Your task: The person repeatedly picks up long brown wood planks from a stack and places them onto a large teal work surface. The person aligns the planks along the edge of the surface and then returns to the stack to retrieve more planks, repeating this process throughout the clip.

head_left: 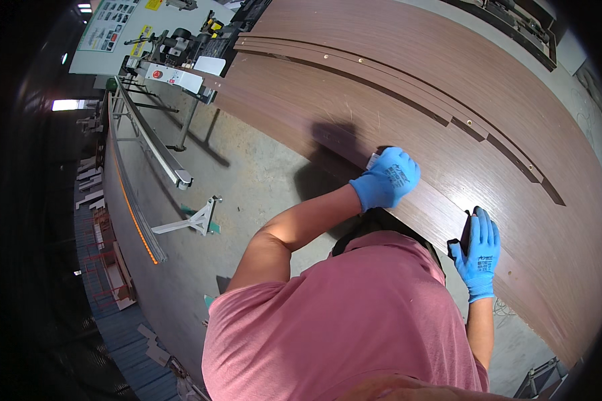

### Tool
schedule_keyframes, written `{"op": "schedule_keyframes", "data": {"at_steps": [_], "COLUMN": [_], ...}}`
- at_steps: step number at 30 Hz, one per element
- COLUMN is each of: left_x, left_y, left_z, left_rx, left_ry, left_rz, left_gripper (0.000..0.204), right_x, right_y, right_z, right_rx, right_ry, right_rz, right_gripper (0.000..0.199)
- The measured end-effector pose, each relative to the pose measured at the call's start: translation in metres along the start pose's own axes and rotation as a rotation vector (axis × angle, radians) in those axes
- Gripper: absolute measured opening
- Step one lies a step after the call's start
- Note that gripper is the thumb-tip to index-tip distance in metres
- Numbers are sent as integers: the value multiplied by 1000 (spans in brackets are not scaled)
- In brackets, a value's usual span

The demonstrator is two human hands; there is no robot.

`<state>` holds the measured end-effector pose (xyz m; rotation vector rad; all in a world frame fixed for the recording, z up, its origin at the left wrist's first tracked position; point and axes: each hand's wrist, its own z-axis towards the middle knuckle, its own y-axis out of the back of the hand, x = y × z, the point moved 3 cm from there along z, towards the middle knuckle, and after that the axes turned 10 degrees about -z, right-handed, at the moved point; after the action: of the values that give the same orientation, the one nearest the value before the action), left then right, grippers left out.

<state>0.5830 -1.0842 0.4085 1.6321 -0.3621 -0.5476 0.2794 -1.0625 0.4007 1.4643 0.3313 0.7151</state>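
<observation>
A large brown wood-grain panel [281, 100] stretches across in front of me. At its near edge my left hand [389, 177], in a blue work glove, is closed with its fingers curled under. A small white piece, perhaps a label [373, 160], shows beside its knuckles; whatever the hand grips is hidden. Farther right, my right hand [480, 254], gloved the same way, lies on the panel near its edge with fingers stretched out. Beyond both hands, narrow brown strips [408, 92] with dark edges and small round holes lie lengthwise on the panel.
A machine with a red button [158, 75] stands at the panel's far left end. On the left are a long metal rail [147, 127], a white stand foot [197, 219] and an orange-edged track [137, 227]. Dark equipment [515, 23] sits beyond the panel at the upper right.
</observation>
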Motion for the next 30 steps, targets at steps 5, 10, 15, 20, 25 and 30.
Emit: {"op": "schedule_keyframes", "data": {"at_steps": [5, 10, 15, 20, 25, 30], "left_x": [-36, -72, -103, -129, -93, 10], "left_y": [-6, -4, -10, -9, 10, 16], "left_z": [27, 53, 70, 85, 75, 18], "left_rx": [171, 230, 123, 75, -288, -254], "left_ry": [-40, -89, -145, -173, -172, 41], "left_rz": [-28, -9, 8, -164, -401, -243], "left_gripper": [27, 29, 27, 37, 65, 95], "right_x": [-6, -27, -56, -92, -124, -169], "right_y": [5, 10, 15, 18, 33, 42], "right_z": [-6, -22, -48, -82, -108, -147], "right_rx": [44, 60, 68, 144, 179, 277], "right_ry": [-23, -29, -48, -137, -203, -334], "right_rz": [-37, -36, -48, -120, -149, -254], "right_gripper": [79, 76, 75, 84, 83, 85]}}
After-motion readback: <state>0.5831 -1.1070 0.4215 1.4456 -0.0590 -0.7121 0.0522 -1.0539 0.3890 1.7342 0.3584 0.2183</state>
